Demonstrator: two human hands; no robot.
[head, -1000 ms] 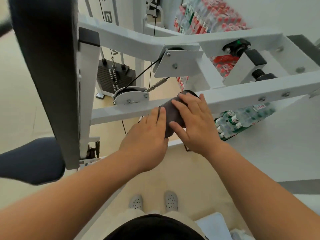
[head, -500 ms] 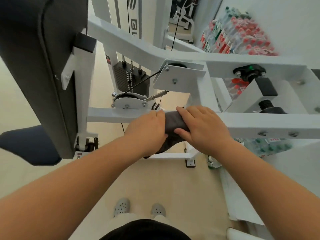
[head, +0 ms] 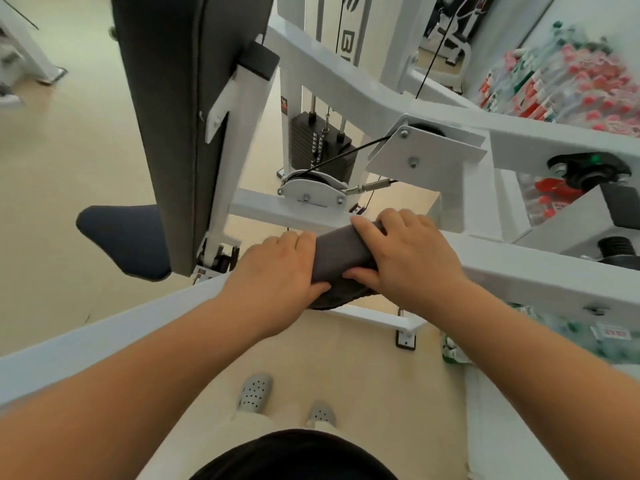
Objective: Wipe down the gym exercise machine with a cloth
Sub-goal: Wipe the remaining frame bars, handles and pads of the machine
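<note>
cloth [head: 337, 254] in 2 hands [head: 277, 268] [head: 405, 258] on machine bar [head: 519, 271]

Cloth [head: 341, 252] on crossbar [head: 536, 285], left hand [head: 277, 271] and right hand [head: 408, 258] at its ends (both touching), weight stack [head: 318, 143] behind

A gym: an exercise machine [head: 377, 98] with weight stack [head: 318, 147], padded seat [head: 128, 240], seemingly bottled-water packs [head: 571, 88] nearby.

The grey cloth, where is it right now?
The cloth is mid-frame in the head view, draped over the machine's white bar, held between the left hand and right hand.
</note>
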